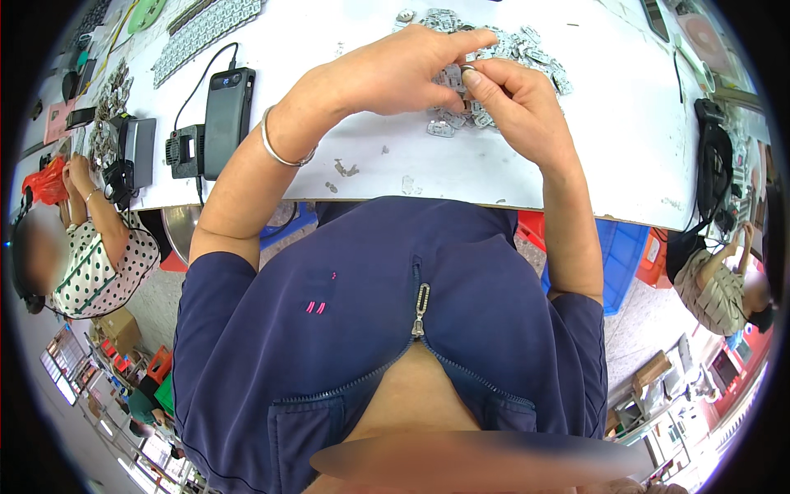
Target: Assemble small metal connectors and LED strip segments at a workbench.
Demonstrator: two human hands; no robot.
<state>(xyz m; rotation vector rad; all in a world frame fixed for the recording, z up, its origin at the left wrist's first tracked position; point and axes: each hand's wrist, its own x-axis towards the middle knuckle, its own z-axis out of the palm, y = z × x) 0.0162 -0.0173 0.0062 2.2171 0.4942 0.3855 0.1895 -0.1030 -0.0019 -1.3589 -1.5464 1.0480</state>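
The right hand (527,107) pinches a small part (467,69), thumb to forefinger; the left hand (391,72), beside it, is spread, holding nothing visible. The part looks light, stiff, perhaps slick: grip its edge. Beyond the hands, pieces (535,56) litter the surface (485,177).

Left side of white table (485,177) has a black phone-like device (228,123), black cable (234,56) in its far end, just beside a small black box (186,150); blue crate (617,255) below table at right, polka-dot-top co-worker (97,267) far left by red bag (49,179).
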